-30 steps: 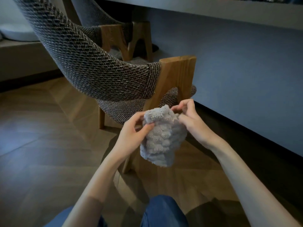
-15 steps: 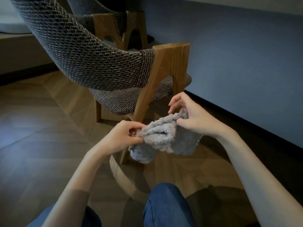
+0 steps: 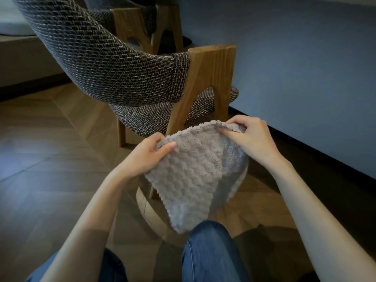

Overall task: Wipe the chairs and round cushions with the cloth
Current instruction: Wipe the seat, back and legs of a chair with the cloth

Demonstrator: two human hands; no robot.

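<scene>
A fluffy grey cloth [image 3: 195, 176] hangs spread out in front of me, held by its top edge. My left hand [image 3: 148, 153] pinches its left corner and my right hand [image 3: 252, 141] grips its right corner. Just behind the cloth stands a chair [image 3: 105, 58] with dark woven fabric on its curved back and seat, and light wooden legs [image 3: 211, 78]. The cloth is apart from the chair and covers the lower part of its front leg. A second similar chair [image 3: 146, 19] stands farther back, mostly hidden.
A blue-grey wall [image 3: 305, 68] with a dark skirting runs along the right. The floor [image 3: 50, 159] is herringbone wood. A pale cushion [image 3: 12, 27] lies on a low ledge at the far left. My knees in blue jeans [image 3: 211, 251] are at the bottom.
The cloth was bunched between both hands; now it is pulled apart and hangs unfolded. My hands have moved away from each other, and the view has tilted slightly.
</scene>
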